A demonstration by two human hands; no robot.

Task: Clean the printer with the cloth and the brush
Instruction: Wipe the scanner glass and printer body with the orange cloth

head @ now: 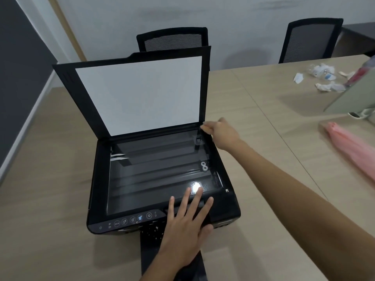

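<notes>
A black printer (97, 199) sits on the table with its scanner lid (140, 96) raised nearly upright, white backing facing me. The scanner glass (154, 175) is bare and reflects a ceiling light. My left hand (186, 226) lies flat with fingers spread on the printer's front edge, its fingertips reaching the glass. My right hand (221, 132) is at the back right corner, fingers curled on the lid's lower right edge by the hinge. The output tray (150, 250) sticks out toward me under my left forearm. I see neither a brush nor a cloth that I can identify.
The wooden table (50, 220) extends to the right. A pink plastic bag (351, 147) lies at the right edge, with crumpled white wrappers (322, 76) and a tilted pale board (353, 98) behind it. Two black mesh chairs (172, 39) stand against the far wall.
</notes>
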